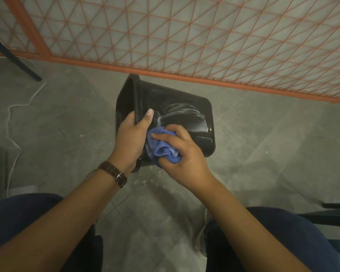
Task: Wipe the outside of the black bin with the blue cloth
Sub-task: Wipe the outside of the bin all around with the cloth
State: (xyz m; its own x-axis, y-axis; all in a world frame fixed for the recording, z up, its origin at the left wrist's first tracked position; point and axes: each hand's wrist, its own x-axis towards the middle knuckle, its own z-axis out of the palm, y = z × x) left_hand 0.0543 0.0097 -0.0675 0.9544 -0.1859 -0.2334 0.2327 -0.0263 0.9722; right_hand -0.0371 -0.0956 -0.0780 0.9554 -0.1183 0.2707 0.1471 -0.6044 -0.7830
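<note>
The black bin (pixel 177 107) is tipped on its side above the floor, its open mouth facing left and its base to the right. White wet streaks cross its upper outer wall. My left hand (pixel 131 137) grips the bin's rim, thumb on the outside and fingers inside. A brown watch sits on that wrist. My right hand (pixel 182 149) is closed on the bunched blue cloth (pixel 161 149) and presses it against the bin's near outer wall, just right of my left hand.
An orange metal mesh panel (pixel 204 36) runs across the back, its lower bar just behind the bin. A white cable (pixel 18 107) snakes over the grey tiled floor at left. A dark furniture leg (pixel 16 59) stands far left. My knees fill the bottom corners.
</note>
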